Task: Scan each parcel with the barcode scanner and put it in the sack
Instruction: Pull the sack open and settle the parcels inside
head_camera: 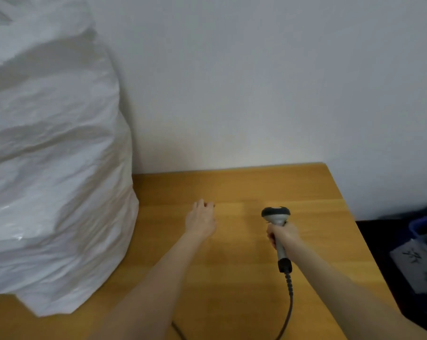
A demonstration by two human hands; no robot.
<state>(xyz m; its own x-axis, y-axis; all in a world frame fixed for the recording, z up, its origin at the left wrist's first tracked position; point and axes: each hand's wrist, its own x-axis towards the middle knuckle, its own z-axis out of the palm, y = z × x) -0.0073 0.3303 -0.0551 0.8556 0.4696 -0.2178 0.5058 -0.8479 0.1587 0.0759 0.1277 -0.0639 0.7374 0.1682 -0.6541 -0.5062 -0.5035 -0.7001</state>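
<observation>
At the far left we see the sack (50,168), a large white woven bag, bulging and creased. It stands on the left part of the table (256,187) and rises past the top edge of the view. Its base rests on the wooden surface, and its right side stands close to the pale wall (256,82) behind the table.

To the right of the sack, well apart from it, the left forearm reaches forward over the tabletop. We see the left hand (201,219) from the back, palm down. Its fingers lie together, pointing away and loosely bent, and they hold nothing.

Further right, near the left hand but not touching it, the right hand (282,235) grips the barcode scanner (277,231). The fingers and thumb are wrapped tightly round the grey handle. The dark scanner head sits above the fist and points away, towards the wall. The lower end of the handle, with its black collar, projects below the fist towards the viewer. From that collar the dark cable (289,303) runs down across the table and leaves the view at the bottom edge. The scanner is over the middle-right part of the table.

Beyond the right edge of the table, lower down against a dark floor, we see part of a blue container (426,224). Just below it lies a flat grey item (418,263) with dark marks, which is too blurred for us to identify.
</observation>
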